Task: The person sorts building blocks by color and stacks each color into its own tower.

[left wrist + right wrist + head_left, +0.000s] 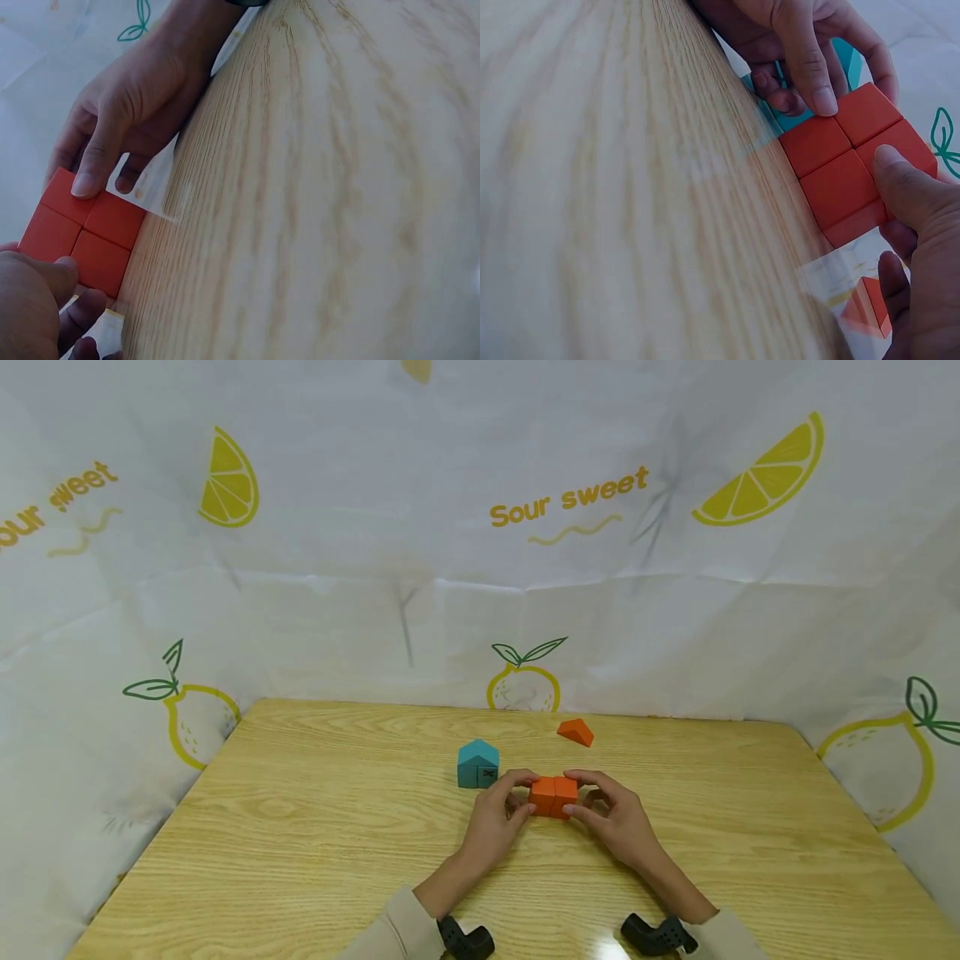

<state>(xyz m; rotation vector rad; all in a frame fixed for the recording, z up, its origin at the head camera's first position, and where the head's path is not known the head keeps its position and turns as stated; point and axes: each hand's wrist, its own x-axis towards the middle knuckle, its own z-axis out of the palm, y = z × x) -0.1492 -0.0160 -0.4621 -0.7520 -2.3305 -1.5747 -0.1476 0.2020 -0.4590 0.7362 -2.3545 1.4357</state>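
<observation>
Orange cube blocks (553, 797) stand on the table in a two-by-two stack, their sides meeting in the wrist views. My left hand (492, 821) pinches the stack's left side between thumb and fingers. On the right side, my right hand (621, 825) grips it the same way, its thumb (891, 161) on the front face. Fingertips behind the blocks are partly hidden. Left of the stack stands a teal house-shaped group of blocks (477, 766) with a pointed top and a dark mark on one block. An orange triangular block (576, 732) lies farther back, apart from both hands.
The wooden table (337, 827) reaches back to a white cloth (360, 635) printed with lemons and lettering. Dark wrist devices (467, 941) sit at both sleeve cuffs.
</observation>
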